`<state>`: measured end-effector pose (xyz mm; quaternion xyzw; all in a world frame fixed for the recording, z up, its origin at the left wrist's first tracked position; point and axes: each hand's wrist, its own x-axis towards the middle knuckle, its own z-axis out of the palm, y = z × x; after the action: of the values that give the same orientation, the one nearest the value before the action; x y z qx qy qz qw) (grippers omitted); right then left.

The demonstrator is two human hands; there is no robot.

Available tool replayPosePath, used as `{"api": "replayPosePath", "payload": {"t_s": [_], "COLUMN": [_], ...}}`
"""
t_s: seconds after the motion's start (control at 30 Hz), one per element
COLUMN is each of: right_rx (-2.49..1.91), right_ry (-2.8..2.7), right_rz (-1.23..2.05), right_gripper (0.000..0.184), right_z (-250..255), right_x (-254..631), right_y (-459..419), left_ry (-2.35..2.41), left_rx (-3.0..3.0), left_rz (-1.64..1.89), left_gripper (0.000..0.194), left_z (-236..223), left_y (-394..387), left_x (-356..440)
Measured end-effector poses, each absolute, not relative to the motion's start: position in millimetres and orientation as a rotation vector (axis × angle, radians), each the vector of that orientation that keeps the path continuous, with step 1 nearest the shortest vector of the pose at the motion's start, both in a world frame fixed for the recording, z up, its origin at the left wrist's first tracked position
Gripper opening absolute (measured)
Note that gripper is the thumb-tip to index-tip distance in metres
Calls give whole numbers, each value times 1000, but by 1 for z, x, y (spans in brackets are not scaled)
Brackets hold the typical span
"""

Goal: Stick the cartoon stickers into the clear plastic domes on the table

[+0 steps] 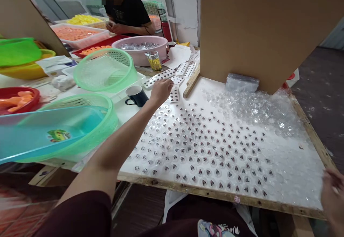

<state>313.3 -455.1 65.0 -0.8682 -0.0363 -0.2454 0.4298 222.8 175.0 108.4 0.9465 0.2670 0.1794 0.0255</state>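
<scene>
My left hand [161, 93] reaches over the table to the printed sticker sheets [162, 77]. Its fingers are curled in at the sheets, and whether they hold one is hidden. Below it lie many small clear round plastic pieces with dark picture stickers [205, 142], spread in rows on the white tabletop. At the right edge of the view, my right hand [332, 197] is smeared and partly cut off, beside the table's wooden rim. Unstickered clear pieces [290, 172] lie nearest to it. A dark mug [137, 96] stands just left of my left hand.
A heap of clear plastic pieces [258, 109] lies before a cardboard panel [252, 29]. Green baskets [131, 68] and a blue tray [24, 129] crowd the left. A wooden strip [191, 86] borders the sheets. Behind a pink basin [139, 61], a person [131, 13] works.
</scene>
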Motion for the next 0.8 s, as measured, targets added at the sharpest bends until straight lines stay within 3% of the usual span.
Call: {"api": "replayPosePath", "payload": {"t_s": [0.13, 0.27, 0.4, 0.57, 0.8], "right_rx": [-2019, -1693, -1335, -1240, -1267], "right_ry": [-448, -850, -1006, -754, -442], "right_rz": [-440, -86, 286, 663, 745], "right_gripper": [38, 36, 45, 31, 46], "right_z": [65, 107, 138, 113, 55], "right_x": [318, 280, 238, 214, 211], "right_y": [-345, -238, -191, -203, -240], "left_ry": [297, -35, -55, -253, -402], "left_rx": [2749, 2696, 2636, 2608, 2588], "left_rz": [979, 918, 911, 991, 965], "left_gripper": [24, 16, 16, 17, 29], "left_z": [172, 232, 255, 209, 96], "left_y": [101, 17, -26, -42, -73], "left_x": [180, 130, 109, 117, 124]}}
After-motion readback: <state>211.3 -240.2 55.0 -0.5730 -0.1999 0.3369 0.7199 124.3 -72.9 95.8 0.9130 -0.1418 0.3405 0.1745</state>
